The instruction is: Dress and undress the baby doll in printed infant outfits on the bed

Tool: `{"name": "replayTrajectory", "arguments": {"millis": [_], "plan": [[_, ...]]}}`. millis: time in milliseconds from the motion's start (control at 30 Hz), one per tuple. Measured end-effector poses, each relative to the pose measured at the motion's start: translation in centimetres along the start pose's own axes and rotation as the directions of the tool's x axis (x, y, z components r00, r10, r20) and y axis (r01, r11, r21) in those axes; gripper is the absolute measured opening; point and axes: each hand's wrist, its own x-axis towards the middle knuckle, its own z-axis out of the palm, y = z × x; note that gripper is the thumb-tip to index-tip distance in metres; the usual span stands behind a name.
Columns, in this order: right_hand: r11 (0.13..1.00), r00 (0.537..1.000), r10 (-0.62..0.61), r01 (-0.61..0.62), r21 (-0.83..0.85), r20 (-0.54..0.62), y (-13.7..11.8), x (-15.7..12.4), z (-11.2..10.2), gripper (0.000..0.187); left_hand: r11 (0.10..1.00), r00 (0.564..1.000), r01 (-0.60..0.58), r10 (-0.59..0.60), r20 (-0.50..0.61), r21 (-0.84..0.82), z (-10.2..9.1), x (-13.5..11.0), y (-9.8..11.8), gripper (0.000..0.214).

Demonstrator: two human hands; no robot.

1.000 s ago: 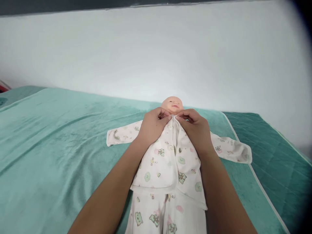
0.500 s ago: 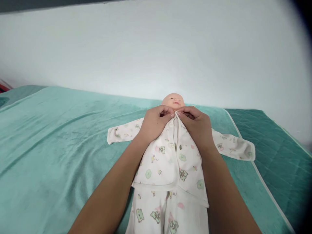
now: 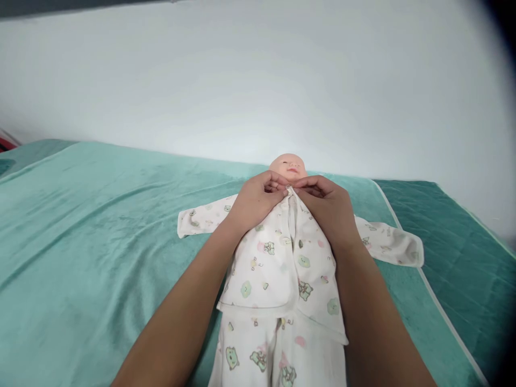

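Note:
A baby doll [image 3: 288,161] lies on its back, its head toward the wall. It wears a white baby jacket [image 3: 258,269] printed with green bears, and matching trousers [image 3: 245,349]. At the collar, just under the doll's chin, my left hand [image 3: 260,196] pinches one front edge of the jacket. Close beside it, my right hand [image 3: 324,201] pinches the other edge, the fingertips of both hands almost touching. Below them the two front panels lie side by side with a narrow gap. Both sleeves stretch out sideways. My fingers partly hide the fastening at the neck.
A light green blanket [image 3: 100,231] with soft folds spreads under the doll. To the right shows a darker green quilted cover [image 3: 455,258]. A white wall [image 3: 242,80] rises behind the doll's head.
Both hands stay at the collar and have shifted only slightly. The jacket's top edge between the fingertips sits a little lower and a small part of the collar shows more.

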Motion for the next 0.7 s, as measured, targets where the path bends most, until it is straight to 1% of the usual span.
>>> {"name": "replayTrajectory", "arguments": {"millis": [200, 367, 533, 700], "plan": [[0.999, 0.999, -0.028, 0.027, 0.021, 0.036, -0.08, -0.17, 0.02, 0.011, 1.000, 1.000, -0.009, 0.009, 0.006, -0.010, 0.10, 0.12, -0.10, 0.012], [0.998, 0.996, -0.050, 0.047, 0.028, 0.080, -0.06, -0.22, -0.02, 0.011, 1.000, 1.000, -0.011, 0.011, -0.015, 0.003, 0.16, 0.11, -0.29, 0.012], [0.997, 0.988, -0.073, 0.068, 0.041, 0.135, -0.08, -0.15, -0.19, 0.012, 0.999, 0.998, -0.054, 0.054, -0.021, -0.001, 0.15, 0.13, -0.41, 0.011], [0.993, 0.979, -0.096, 0.082, 0.086, 0.179, -0.15, -0.11, -0.18, 0.011, 1.000, 1.000, -0.003, 0.003, -0.016, -0.002, 0.22, 0.01, -0.10, 0.018]]}}
